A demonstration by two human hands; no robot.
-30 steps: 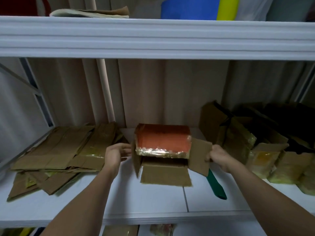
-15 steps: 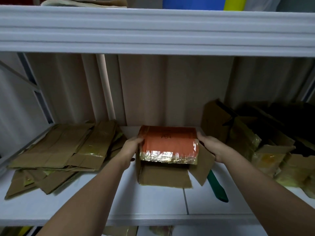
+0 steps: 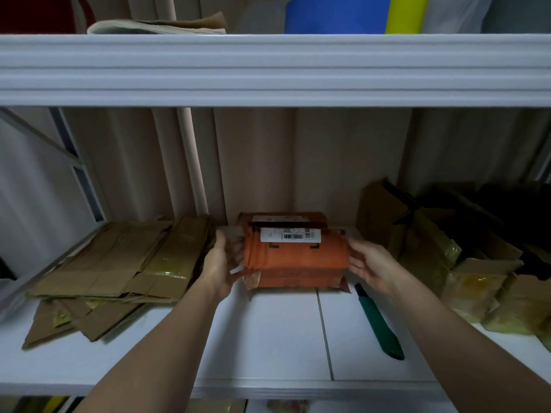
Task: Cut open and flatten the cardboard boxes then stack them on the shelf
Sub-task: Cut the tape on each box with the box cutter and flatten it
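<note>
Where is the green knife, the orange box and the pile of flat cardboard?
Green-handled utility knife (image 3: 378, 323), head view, middle of handle.
Orange cardboard box (image 3: 296, 256), head view, front face.
Pile of flattened brown cardboard (image 3: 119, 263), head view, top sheet.

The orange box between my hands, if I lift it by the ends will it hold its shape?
Probably not: the orange box looks bowed and creased, so likely soft. Torn flaps suggest it may fold. Left hand and right hand flank its ends.
</note>
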